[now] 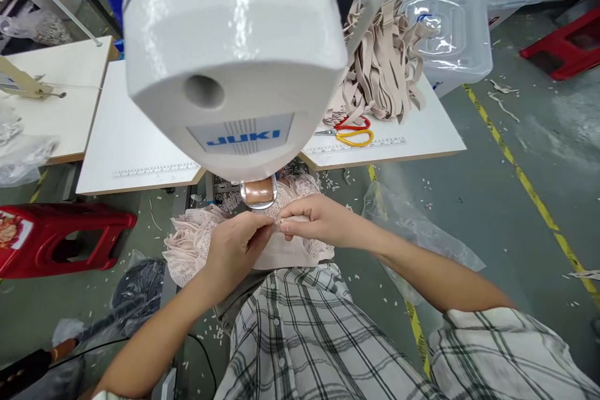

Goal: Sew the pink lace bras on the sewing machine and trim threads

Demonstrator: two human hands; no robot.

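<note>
Pale pink lace fabric (290,255) lies over my lap and beneath the head of a white JUKI sewing machine (234,94). My left hand (239,240) pinches an edge of this fabric between thumb and fingers. Close beside it, my right hand (314,220) pinches the same edge, fingertips nearly touching the left ones. Both hands are just in front of the machine's copper-coloured plate (259,192). More bunched lace (194,244) hangs to the left. The exact bit between my fingertips is too small to make out.
Scissors (351,132) with red and yellow handles lie on the white table (435,131), before a heap of beige straps (384,69). Clear plastic bins (450,31) stand behind at right. A red stool (60,237) is at left. Scraps and plastic film litter the floor.
</note>
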